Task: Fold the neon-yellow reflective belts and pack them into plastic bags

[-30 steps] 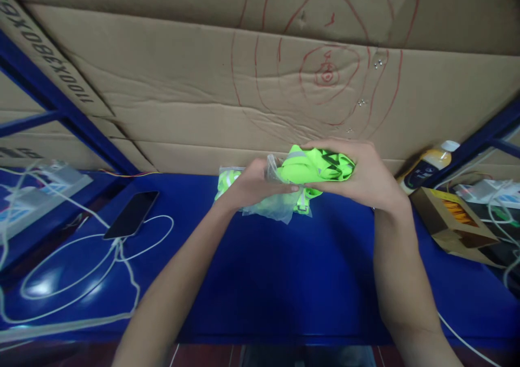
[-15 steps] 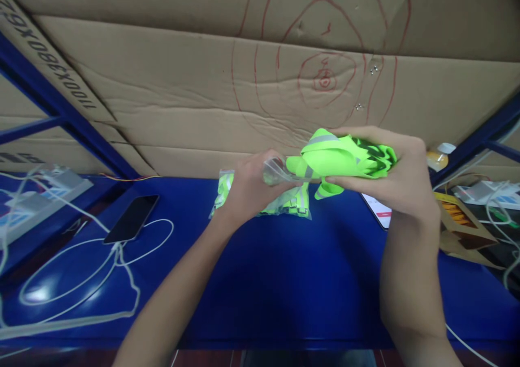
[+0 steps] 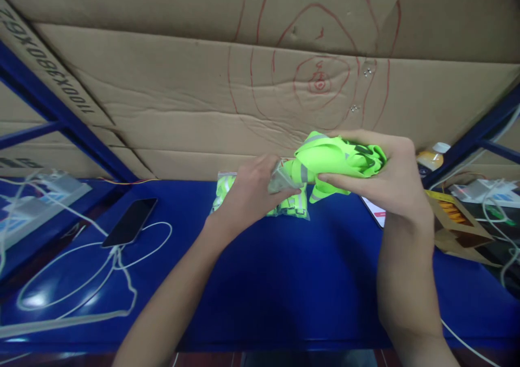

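My right hand is closed around a folded neon-green vest with grey reflective strips, held above the blue table. My left hand is closed on the crumpled clear plastic bag at the vest's left end. Behind my left hand, more bagged green vests lie on the table against the cardboard.
A black phone with a white cable lies at the left. A power strip sits far left. At the right are a second phone, a yellow bottle and an open cardboard box. A cardboard wall rises behind.
Both hands rose from near the table with the vest and bag. The right hand went right and uncovered the second phone. The bag has bunched tighter in the left hand.
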A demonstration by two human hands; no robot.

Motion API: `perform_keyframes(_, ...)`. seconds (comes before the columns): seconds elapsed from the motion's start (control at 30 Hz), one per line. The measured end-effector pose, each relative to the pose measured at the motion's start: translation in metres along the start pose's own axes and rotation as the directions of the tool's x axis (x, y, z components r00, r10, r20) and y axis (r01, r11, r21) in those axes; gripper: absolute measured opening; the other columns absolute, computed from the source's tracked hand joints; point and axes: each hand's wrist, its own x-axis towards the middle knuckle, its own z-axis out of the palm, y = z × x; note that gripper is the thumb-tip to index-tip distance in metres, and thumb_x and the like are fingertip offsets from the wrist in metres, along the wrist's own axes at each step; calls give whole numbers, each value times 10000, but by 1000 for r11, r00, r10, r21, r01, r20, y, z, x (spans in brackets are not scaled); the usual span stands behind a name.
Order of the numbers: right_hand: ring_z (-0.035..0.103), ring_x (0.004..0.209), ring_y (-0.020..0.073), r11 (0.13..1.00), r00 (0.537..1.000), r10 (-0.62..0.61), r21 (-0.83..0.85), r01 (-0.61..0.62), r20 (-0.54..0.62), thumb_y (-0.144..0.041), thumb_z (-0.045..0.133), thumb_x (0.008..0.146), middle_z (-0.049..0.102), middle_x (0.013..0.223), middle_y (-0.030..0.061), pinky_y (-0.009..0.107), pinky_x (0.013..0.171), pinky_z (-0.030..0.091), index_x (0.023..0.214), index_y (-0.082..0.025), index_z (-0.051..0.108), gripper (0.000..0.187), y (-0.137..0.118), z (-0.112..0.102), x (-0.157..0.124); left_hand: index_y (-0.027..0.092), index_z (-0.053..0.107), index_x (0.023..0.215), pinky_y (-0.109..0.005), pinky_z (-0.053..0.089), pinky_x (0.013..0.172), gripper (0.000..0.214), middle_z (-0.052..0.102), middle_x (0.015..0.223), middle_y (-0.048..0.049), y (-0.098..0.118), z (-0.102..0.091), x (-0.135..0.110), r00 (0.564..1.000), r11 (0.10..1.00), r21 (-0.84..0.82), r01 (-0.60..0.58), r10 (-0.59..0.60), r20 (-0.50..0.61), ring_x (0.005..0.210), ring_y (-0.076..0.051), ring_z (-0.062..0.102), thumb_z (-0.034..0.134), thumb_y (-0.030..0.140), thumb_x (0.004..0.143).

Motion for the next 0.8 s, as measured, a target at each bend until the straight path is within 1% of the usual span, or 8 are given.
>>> perform_keyframes(0.17, 779, 872, 211, 985, 975, -51, -174, 13, -218, -317, 1020, 666, 858, 1019, 13, 314, 786, 599, 1136, -208, 846, 513, 1, -8, -1, 205, 720, 1050, -374, 540, 825, 349, 795, 1005, -51, 1, -7, -1, 999, 1000, -20, 5, -6, -35, 947, -270, 760, 913, 426, 862)
perform_keyframes(0.23, 783, 884, 207, 988, 970, -52, -156, 15, -237, -303, 1023, 650, 859, 1013, 9, 300, 793, 596, 1117, -195, 850, 510, 0, -10, -2, 202, 714, 1036, -369, 542, 815, 386, 803, 994, -50, 2, -8, -1, 997, 999, -34, 22, -24, -70, 922, -264, 766, 919, 472, 851)
perform_keyframes(0.3, 790, 910, 208, 996, 976, -38, -86, 20, -213, -288, 1023, 647, 858, 1021, -2, 289, 799, 600, 1124, -204, 850, 514, -3, -11, -3, 197, 712, 1063, -371, 547, 824, 456, 806, 1005, -56, 2, -8, -1, 995, 999, -34, 24, -27, -91, 920, -267, 768, 938, 510, 820)
perform_keyframes(0.4, 800, 953, 216, 1000, 990, -28, -9, 27, -138, -290, 1017, 668, 856, 1071, -22, 302, 836, 617, 1160, -251, 841, 523, -9, -11, -5, 200, 709, 1123, -362, 549, 855, 526, 797, 1021, -49, 2, -8, -1, 996, 999, -37, -30, 26, -91, 941, -263, 761, 974, 498, 780)
perform_keyframes(0.5, 801, 935, 227, 1000, 999, -17, -22, 16, -33, -346, 1007, 701, 854, 1105, -21, 343, 842, 637, 1186, -290, 828, 520, -10, -6, -5, 210, 691, 1145, -353, 540, 852, 526, 772, 1016, -35, 2, -8, -1, 996, 994, -69, -86, 84, -28, 945, -257, 745, 960, 501, 799)
perform_keyframes(0.57, 799, 937, 248, 1000, 1000, 5, -29, -5, 8, -369, 1001, 719, 853, 1125, 4, 377, 854, 654, 1205, -286, 825, 524, -10, -2, -4, 212, 674, 1113, -351, 529, 821, 492, 749, 1003, -38, 0, -7, 0, 994, 991, -75, -109, 110, 5, 935, -261, 734, 929, 523, 831)
perform_keyframes(0.7, 796, 1036, 307, 999, 999, 30, -21, -30, -11, -362, 1012, 714, 841, 1195, 45, 440, 961, 661, 1243, -267, 814, 573, -10, 2, -2, 217, 638, 1069, -354, 527, 797, 421, 721, 1009, -61, -2, -5, 0, 990, 986, -86, -141, 141, -9, 932, -266, 717, 866, 527, 896)
perform_keyframes(0.8, 797, 1040, 309, 1000, 1000, 29, -10, -29, -9, -374, 1006, 724, 842, 1183, 42, 436, 951, 667, 1239, -270, 817, 558, -11, 1, -2, 228, 630, 1082, -390, 552, 859, 434, 721, 1053, -73, 2, -9, 1, 992, 982, -141, -128, 129, -4, 1000, -288, 712, 883, 515, 876)
